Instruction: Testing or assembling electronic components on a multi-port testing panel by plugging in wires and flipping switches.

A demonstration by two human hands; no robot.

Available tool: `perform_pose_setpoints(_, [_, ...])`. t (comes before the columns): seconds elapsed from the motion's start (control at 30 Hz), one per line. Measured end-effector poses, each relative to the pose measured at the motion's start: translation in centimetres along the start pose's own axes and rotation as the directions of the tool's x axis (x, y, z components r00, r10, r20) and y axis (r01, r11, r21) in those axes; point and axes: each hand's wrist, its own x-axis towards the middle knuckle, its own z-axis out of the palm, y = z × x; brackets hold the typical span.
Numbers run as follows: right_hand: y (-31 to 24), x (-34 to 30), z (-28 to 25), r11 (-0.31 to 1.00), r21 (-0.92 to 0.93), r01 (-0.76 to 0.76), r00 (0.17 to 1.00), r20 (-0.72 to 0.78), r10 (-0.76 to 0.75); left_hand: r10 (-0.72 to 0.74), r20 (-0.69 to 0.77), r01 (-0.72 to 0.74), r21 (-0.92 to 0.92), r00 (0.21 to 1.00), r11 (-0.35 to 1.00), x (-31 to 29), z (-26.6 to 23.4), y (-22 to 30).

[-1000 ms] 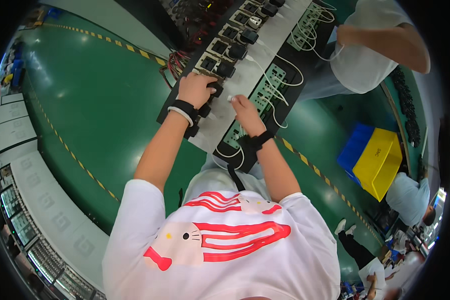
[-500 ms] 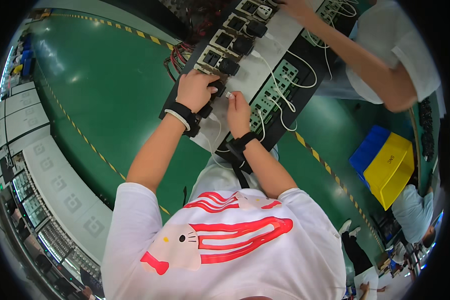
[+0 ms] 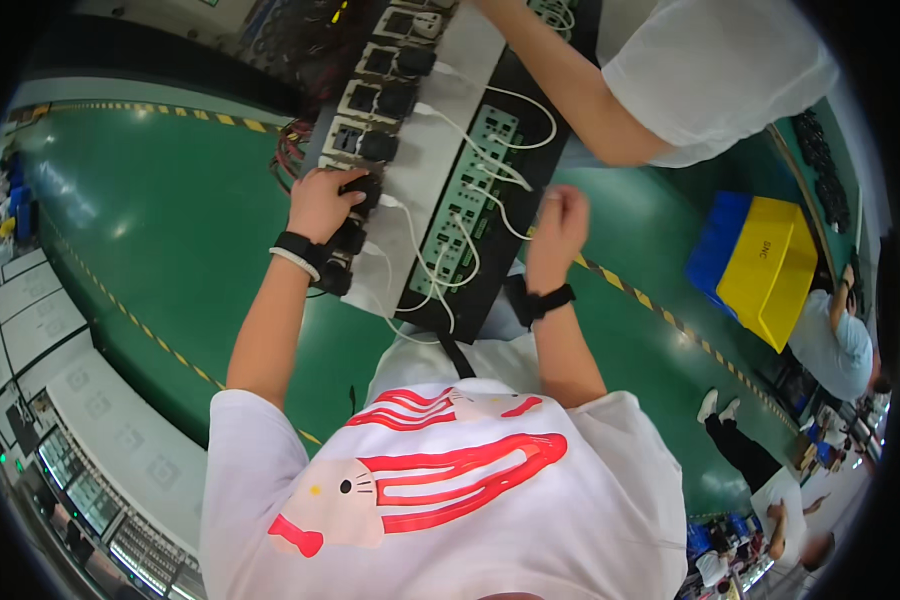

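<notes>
My left hand point(image 3: 317, 207) grips a black power adapter point(image 3: 369, 188) plugged into the socket row, index finger and thumb resting on it. A white cable plug point(image 3: 388, 202) sits at the adapter's right side. Out past the right edge of the bench, my right hand point(image 3: 559, 235) is raised with its fingers curled in. Whether anything is inside those fingers is hidden. A white cable point(image 3: 507, 218) runs from the green circuit board strip point(image 3: 462, 205) toward this hand; contact cannot be made out.
More black adapters point(image 3: 396, 99) stand in the sockets. A co-worker's arm point(image 3: 570, 80) reaches across the far end of the bench. Red wires point(image 3: 288, 150) hang at the left edge. To the right are a yellow bin point(image 3: 767, 265) and a blue bin point(image 3: 718, 240).
My right hand has left the adapter and swung right, past the bench edge. The white plug it held now sits at the adapter. My left hand stays there; the whole view has shifted.
</notes>
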Motion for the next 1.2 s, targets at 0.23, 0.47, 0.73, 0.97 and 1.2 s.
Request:
perform_pose_setpoints(0.23, [15.6, 2.7, -6.4, 0.514, 0.411, -0.753, 0.640, 0.272, 0.719, -0.063, 0.078, 0.061, 0.033, 0.995, 0.998, 1.3, -0.3, 2.3])
perform_pose_setpoints(0.47, [-4.2, 0.5, -10.9, 0.807, 0.590, -0.031, 0.990, 0.132, -0.058, 0.047, 0.018, -0.047, -0.006, 0.999, 0.999, 0.6, 0.0, 0.5])
perform_pose_setpoints(0.73, [-3.8, -2.5, 5.3, 0.991, 0.092, -0.100, 0.709, 0.705, 0.006, -0.067, -0.011, 0.065, -0.077, 0.998, 0.995, 6.3, 0.1, 2.6])
perform_pose_setpoints(0.97, [2.1, 0.4, 12.7, 0.966, -0.256, 0.027, 0.854, 0.508, 0.111, -0.141, 0.039, 0.146, -0.290, 0.989, 0.946, 6.8, 0.5, 2.4])
perform_pose_setpoints(1.2, [1.6, 0.3, 12.4, 0.975, -0.219, -0.033, 0.873, 0.468, 0.134, -0.177, 0.009, 0.170, -0.319, 0.984, 0.932, 6.5, 0.3, 2.7])
